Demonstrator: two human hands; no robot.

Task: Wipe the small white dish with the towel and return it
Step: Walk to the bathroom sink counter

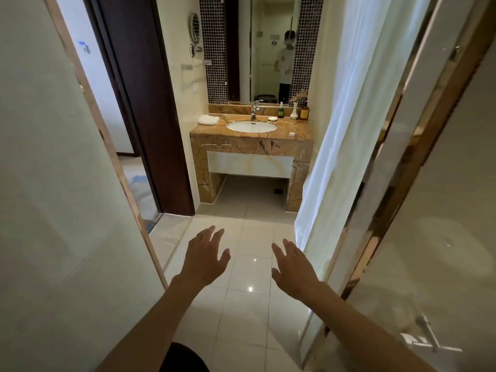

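Head view puts me in a doorway, looking across pale floor tiles toward the marble vanity (249,146), well apart from where I stand. Going left to right on that counter: the folded white towel (208,120) sits at the left rear corner, then the oval basin (251,127) with the tap (254,110) behind it, then the small white dish (272,118) just right of the tap, near a dark pump bottle (280,110), a white vase (294,111) and an amber bottle (304,111). A small white lid-like object (292,134) lies near the front right edge; I cannot tell what it is.

Closer to me, my left hand (205,257) is spread wide, fingers fanned, holding nothing. My right hand (294,268) is equally open and empty. Both hover above the tiles.

I judge the dish to be ceramic: light, rigid, glossy, probably slick if damp, and breakable on that stone. I would pinch its rim with 2 fingers and thumb, then cradle it in the soft towel.
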